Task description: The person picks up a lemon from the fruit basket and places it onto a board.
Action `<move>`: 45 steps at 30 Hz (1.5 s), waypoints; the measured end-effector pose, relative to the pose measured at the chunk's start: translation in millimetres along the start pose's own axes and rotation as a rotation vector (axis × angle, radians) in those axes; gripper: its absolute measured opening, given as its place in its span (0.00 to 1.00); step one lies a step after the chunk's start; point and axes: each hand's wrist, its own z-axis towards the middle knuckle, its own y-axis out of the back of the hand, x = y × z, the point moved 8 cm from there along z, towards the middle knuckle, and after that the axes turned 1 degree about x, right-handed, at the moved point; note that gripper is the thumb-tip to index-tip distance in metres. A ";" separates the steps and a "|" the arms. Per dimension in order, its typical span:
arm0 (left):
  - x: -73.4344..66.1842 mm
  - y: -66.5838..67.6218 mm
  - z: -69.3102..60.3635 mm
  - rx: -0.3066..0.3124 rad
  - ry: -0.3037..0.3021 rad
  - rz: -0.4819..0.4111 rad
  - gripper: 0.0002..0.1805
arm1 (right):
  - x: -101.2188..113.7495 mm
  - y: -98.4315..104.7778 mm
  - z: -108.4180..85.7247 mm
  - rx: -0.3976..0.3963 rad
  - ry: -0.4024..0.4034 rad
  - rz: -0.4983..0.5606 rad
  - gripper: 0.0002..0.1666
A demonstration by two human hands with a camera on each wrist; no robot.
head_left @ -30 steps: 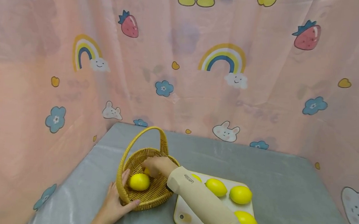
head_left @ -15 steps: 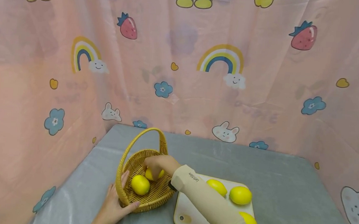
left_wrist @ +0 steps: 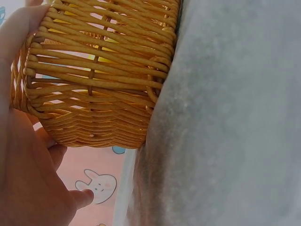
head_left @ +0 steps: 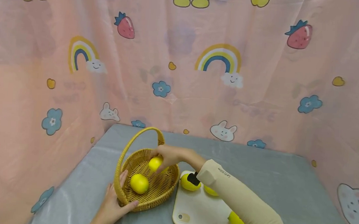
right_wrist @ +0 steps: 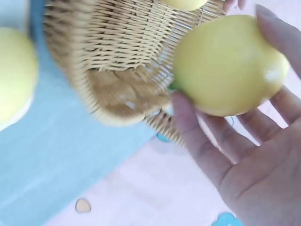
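Observation:
In the head view, my left hand (head_left: 111, 203) grips the near left side of a yellow wicker basket (head_left: 159, 190), at the foot of its arched handle. The left wrist view shows the woven basket wall (left_wrist: 94, 94) between thumb and fingers. My right hand (head_left: 173, 155) holds a yellow lemon (head_left: 155, 164) over the far part of the basket. Seen from the right wrist, thumb and fingers curve round this lemon (right_wrist: 225, 66), and its green tip shows. Another lemon (head_left: 139, 184) lies on the basket floor.
Right of the basket lies a white cutting board (head_left: 196, 212) with several lemons, among them a near lemon (head_left: 237, 222) and a far-left lemon (head_left: 187, 183). My right sleeve hides part of it. A pink patterned curtain (head_left: 180, 101) surrounds the grey table (head_left: 273, 186).
My right hand has risen from the basket floor with a lemon in its fingers and shifted right. The lemon left in the basket has rolled slightly. My left hand stays on the basket.

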 end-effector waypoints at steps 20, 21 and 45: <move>-5.9 4.5 -1.0 -0.001 -0.044 -0.022 0.56 | -23.0 -30.0 -121.5 -0.163 -0.018 -0.033 0.22; -6.2 4.9 -0.8 -0.002 -0.046 -0.024 0.56 | -25.7 -34.1 -125.6 -0.166 -0.036 -0.050 0.23; -6.9 1.6 -4.8 0.029 -0.009 -0.025 0.56 | -59.4 -94.7 -165.6 -0.078 -0.282 -0.241 0.23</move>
